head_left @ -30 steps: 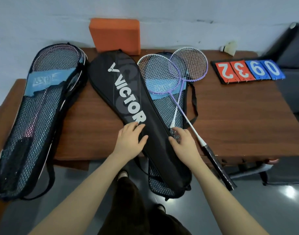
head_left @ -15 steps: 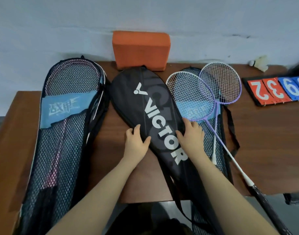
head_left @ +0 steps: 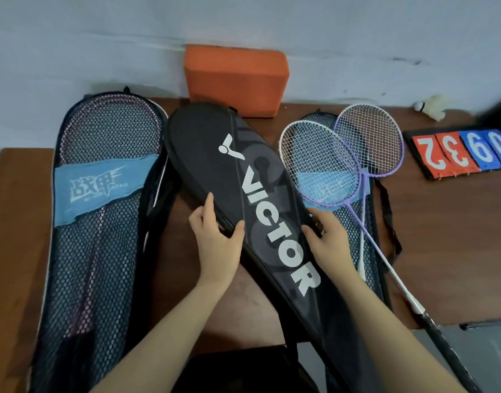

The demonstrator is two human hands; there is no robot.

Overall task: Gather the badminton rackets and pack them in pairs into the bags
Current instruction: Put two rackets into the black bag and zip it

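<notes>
A black VICTOR racket bag (head_left: 215,154) lies diagonally across the brown table (head_left: 442,251). My left hand (head_left: 215,242) grips its left edge, thumb on top. My right hand (head_left: 328,239) holds its right edge. On the left lies a mesh bag (head_left: 101,251) with pink rackets inside. To the right, a white racket (head_left: 314,163) and a purple racket (head_left: 370,140) lie crossed on top of another mesh bag (head_left: 348,222), which the black bag partly covers.
An orange foam block (head_left: 236,80) stands against the wall behind the black bag. A flip scoreboard (head_left: 465,151) with red and blue number cards lies at the right. A white shuttlecock (head_left: 431,107) sits at the back right corner.
Both hands slid up along the black bag from its handle end toward its middle. The view came closer to the table and shifted left.
</notes>
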